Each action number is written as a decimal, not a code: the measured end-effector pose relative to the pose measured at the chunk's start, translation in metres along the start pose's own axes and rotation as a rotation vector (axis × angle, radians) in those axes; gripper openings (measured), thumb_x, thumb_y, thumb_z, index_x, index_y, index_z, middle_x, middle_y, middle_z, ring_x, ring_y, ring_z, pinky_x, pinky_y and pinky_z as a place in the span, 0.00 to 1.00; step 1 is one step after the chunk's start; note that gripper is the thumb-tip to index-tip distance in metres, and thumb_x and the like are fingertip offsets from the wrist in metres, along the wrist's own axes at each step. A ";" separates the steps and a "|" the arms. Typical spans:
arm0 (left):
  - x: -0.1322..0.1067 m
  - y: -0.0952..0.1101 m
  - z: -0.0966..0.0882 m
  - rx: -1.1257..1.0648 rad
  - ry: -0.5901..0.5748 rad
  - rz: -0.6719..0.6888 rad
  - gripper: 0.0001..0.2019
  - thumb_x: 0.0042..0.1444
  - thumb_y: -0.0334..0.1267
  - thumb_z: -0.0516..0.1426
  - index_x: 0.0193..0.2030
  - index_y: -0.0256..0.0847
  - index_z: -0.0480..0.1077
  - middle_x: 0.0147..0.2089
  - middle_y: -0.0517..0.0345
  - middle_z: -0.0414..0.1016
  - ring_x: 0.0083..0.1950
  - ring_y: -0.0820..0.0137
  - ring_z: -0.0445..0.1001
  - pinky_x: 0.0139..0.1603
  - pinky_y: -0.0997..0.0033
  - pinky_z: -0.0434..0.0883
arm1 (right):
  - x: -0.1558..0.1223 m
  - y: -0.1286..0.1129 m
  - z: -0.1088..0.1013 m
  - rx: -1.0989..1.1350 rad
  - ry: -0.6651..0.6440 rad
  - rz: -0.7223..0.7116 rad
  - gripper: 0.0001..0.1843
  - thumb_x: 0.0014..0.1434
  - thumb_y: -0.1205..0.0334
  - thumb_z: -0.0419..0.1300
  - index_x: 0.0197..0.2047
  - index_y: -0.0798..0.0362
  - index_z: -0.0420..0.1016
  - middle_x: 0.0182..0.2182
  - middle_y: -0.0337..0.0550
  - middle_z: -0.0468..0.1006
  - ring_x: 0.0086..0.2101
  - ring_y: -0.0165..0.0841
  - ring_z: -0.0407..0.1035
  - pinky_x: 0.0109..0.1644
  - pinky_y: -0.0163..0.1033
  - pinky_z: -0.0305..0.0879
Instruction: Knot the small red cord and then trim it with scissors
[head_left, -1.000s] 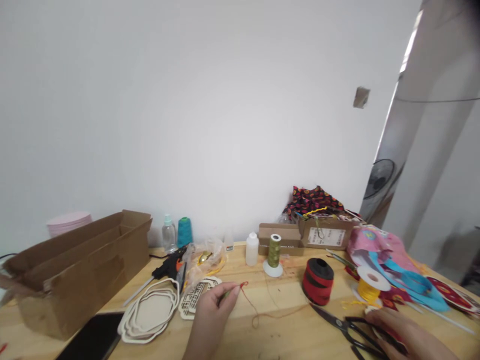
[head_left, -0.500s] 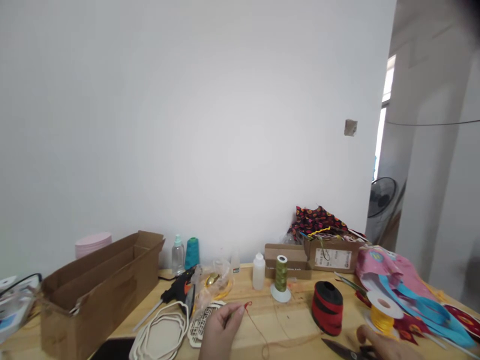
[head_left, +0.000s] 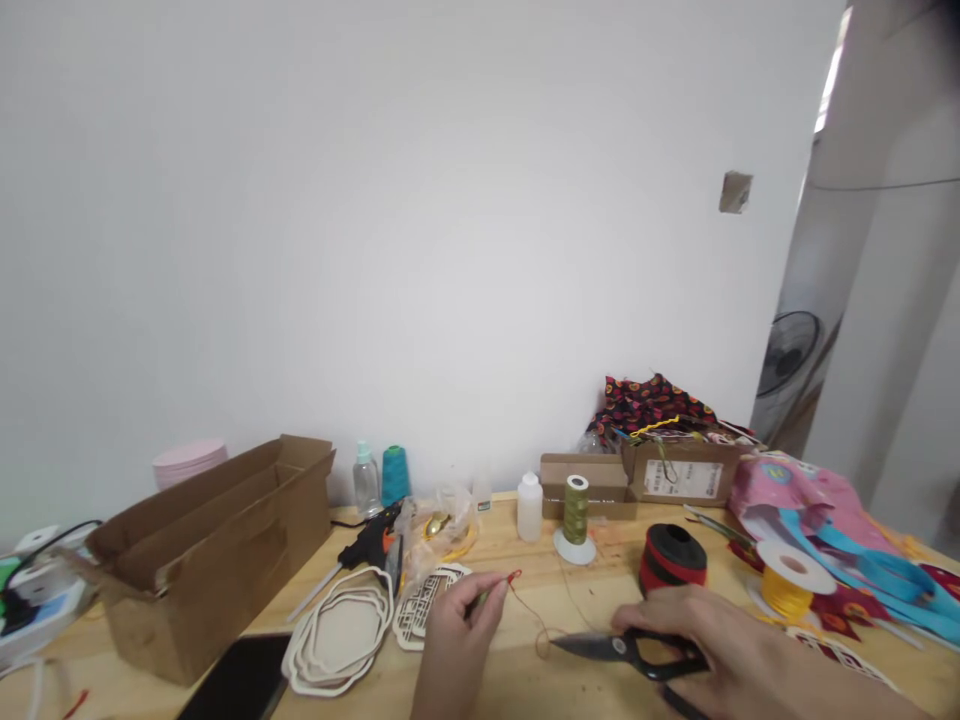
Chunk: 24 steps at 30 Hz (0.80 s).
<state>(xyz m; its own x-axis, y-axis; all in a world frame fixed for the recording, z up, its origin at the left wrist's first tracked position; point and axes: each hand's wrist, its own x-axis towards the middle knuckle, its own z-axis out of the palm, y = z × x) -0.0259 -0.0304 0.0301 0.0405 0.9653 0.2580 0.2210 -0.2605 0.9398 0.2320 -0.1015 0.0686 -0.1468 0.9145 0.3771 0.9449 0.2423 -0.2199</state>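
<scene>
My left hand [head_left: 455,640] is closed in a pinch on a thin green stick with a red thread [head_left: 514,578] looped at its tip. The thread trails right across the wooden table [head_left: 525,690]. My right hand [head_left: 705,645] grips black scissors [head_left: 600,646], their blades pointing left toward the thread. A red ribbon spool [head_left: 671,556] stands just behind my right hand.
A cardboard box [head_left: 210,550] sits at the left, a phone [head_left: 236,685] and pale wooden cutouts [head_left: 341,635] in front of it. A glue gun [head_left: 371,540], bottles, an olive thread cone [head_left: 576,510], a yellow spool [head_left: 787,585] and pink and blue fabric [head_left: 810,510] lie behind.
My right hand has picked up the scissors from the right and brought them left toward the thread. The left hand kept its pinch; the camera view shifted slightly.
</scene>
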 end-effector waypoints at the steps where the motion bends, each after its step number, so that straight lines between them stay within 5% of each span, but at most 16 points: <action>1: 0.000 0.000 0.000 0.029 0.000 0.026 0.13 0.45 0.44 0.55 0.30 0.38 0.75 0.31 0.54 0.76 0.35 0.64 0.70 0.37 0.71 0.65 | 0.005 -0.006 -0.002 0.000 -0.042 -0.035 0.16 0.43 0.56 0.58 0.38 0.48 0.72 0.32 0.46 0.74 0.33 0.38 0.68 0.36 0.37 0.61; 9: -0.001 -0.001 0.000 0.169 -0.027 0.135 0.12 0.49 0.43 0.53 0.31 0.38 0.74 0.33 0.51 0.76 0.36 0.65 0.71 0.36 0.71 0.67 | 0.046 -0.045 -0.022 -0.079 -0.313 -0.301 0.19 0.44 0.54 0.59 0.40 0.50 0.71 0.32 0.46 0.73 0.32 0.39 0.68 0.34 0.39 0.61; 24: -0.003 0.003 -0.003 0.232 -0.059 0.232 0.11 0.51 0.40 0.52 0.32 0.40 0.73 0.32 0.53 0.77 0.33 0.67 0.71 0.35 0.72 0.66 | 0.073 -0.080 -0.030 -0.259 -0.394 -0.372 0.14 0.43 0.54 0.59 0.32 0.54 0.76 0.28 0.49 0.77 0.31 0.41 0.71 0.30 0.37 0.62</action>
<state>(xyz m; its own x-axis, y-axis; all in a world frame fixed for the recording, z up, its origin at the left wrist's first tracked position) -0.0278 -0.0339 0.0327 0.1703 0.8821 0.4393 0.4148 -0.4685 0.7800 0.1544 -0.0640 0.1403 -0.5315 0.8469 0.0138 0.8428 0.5272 0.1082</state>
